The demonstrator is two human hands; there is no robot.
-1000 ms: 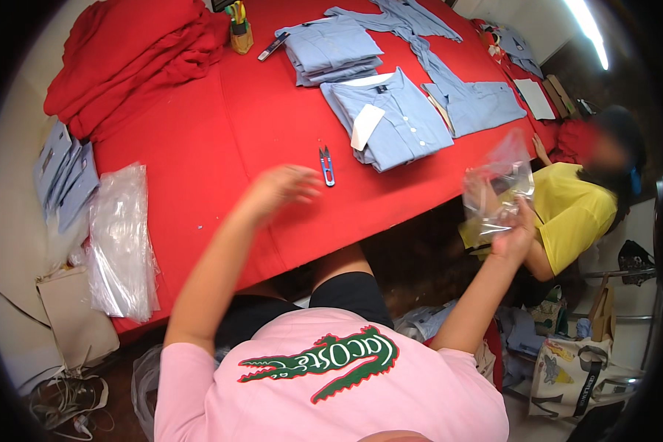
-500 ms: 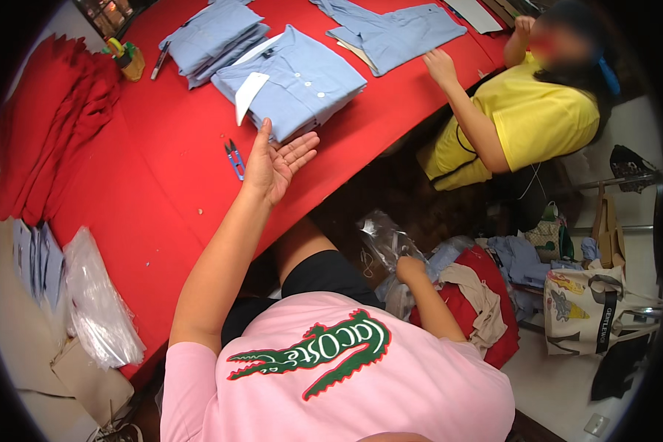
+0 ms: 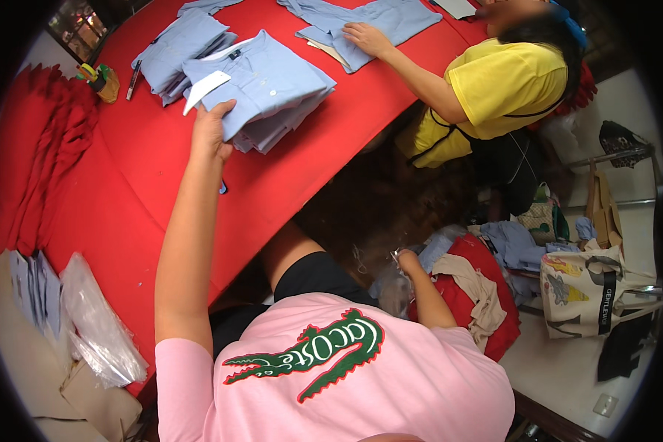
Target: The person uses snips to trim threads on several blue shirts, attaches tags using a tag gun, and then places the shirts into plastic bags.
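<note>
On red table (image 3: 144, 195), upper left, pinching folded blue shirt (image 3: 261, 79) by lower-left edge with nearer left hand (image 3: 214, 131), bulk up-right of grip; cannot tell hold of right hand (image 3: 409, 261), lower centre.

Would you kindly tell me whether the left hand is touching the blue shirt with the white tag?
Touching: the head view shows the left hand at the edge of the blue shirt, its thumb over the fabric.
</note>
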